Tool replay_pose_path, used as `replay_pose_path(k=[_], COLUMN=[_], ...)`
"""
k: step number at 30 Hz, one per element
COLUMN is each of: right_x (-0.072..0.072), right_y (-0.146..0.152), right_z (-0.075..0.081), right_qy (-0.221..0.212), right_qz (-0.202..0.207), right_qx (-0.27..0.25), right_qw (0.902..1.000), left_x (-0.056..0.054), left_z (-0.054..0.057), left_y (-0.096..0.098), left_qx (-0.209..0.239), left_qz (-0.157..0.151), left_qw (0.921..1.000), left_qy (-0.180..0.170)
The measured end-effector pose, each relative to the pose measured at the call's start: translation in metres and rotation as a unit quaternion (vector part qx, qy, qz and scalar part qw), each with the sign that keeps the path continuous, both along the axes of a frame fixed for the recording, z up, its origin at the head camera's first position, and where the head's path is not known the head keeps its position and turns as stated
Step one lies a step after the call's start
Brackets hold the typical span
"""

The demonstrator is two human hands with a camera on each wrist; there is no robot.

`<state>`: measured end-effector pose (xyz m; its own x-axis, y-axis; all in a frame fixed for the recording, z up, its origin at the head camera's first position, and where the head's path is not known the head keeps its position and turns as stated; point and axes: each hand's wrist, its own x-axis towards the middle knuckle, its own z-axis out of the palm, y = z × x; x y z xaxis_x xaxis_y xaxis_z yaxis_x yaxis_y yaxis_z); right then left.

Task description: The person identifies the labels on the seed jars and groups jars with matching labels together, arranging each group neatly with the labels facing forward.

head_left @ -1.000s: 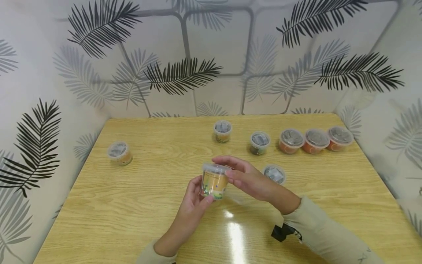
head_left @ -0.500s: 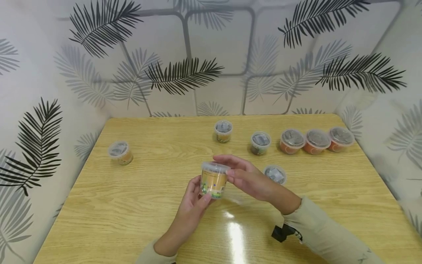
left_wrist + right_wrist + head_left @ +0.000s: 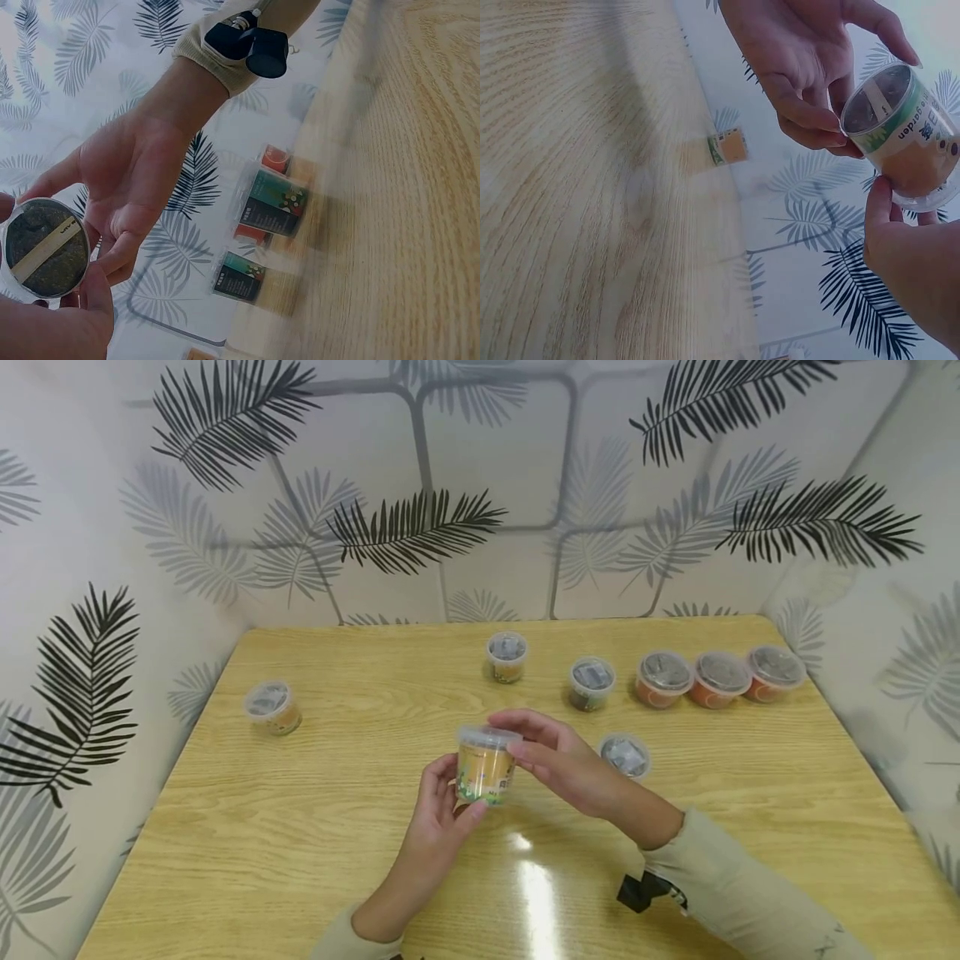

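Note:
Both hands hold a clear lidded plastic tub [image 3: 486, 767] above the table. An orange label with a green lower edge wraps it, and "garden" can be read on it in the right wrist view. My left hand [image 3: 438, 831] grips the tub's lower part, thumb in front and fingers behind. The right hand [image 3: 566, 768] pinches it near the lid at the right side. Seen from below in the left wrist view, the tub's base [image 3: 46, 247] shows dark crumbly contents and a pale strip.
A similar orange-labelled tub [image 3: 273, 708] stands at the left, another [image 3: 507, 658] at the back. A dark-labelled tub [image 3: 591, 683] and several red tubs [image 3: 718, 681] line the back right. One more tub [image 3: 624, 756] sits just beyond the right forearm. A leaf-patterned wall [image 3: 487, 460] encloses the wooden table [image 3: 300, 827].
The tub has turned a little about its upright axis, so other printing on the label faces the head view. It has risen slightly. Both hands stay on it.

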<state>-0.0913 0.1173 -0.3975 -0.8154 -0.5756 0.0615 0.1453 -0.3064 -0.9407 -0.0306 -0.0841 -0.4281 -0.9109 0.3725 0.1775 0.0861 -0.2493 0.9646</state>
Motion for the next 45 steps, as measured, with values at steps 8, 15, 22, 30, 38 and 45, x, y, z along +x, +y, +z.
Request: replay_pose_path(k=[8,15,22,30,38,45], right_x=[0.0006,0.0001,0.0006,-0.0001,-0.0003,0.0003], right_y=[0.0001,0.001,0.0002,-0.0012,-0.0023,-0.0016], right_z=[-0.0029,-0.0016,-0.0006,-0.0043,-0.0066,-0.0043], right_qy=[0.001,-0.017,-0.033,-0.012,-0.019,-0.019], right_qz=[0.005,0.037,0.033,0.01,-0.006,0.011], right_qx=[0.014,-0.026,-0.028,-0.011,0.008,-0.003], right_qw=[0.9999,0.9988,0.9985,0.9998,0.9998,0.9998], left_x=[0.001,0.0016,0.0007,-0.0008,-0.0021,-0.0009], left_z=[-0.0016,-0.0008,-0.0013,-0.002,-0.0023,-0.001], left_y=[0.0011,0.0001,-0.0007,-0.0001,0.0022,0.0031], left_qx=[0.0,0.01,0.053,0.022,-0.005,0.008], left_qz=[0.003,0.012,-0.019,0.004,0.022,0.019], left_qw=[0.9999,0.9998,0.998,0.9991,0.9985,0.9971], left_qy=[-0.016,-0.014,-0.027,-0.035,-0.049,-0.074])
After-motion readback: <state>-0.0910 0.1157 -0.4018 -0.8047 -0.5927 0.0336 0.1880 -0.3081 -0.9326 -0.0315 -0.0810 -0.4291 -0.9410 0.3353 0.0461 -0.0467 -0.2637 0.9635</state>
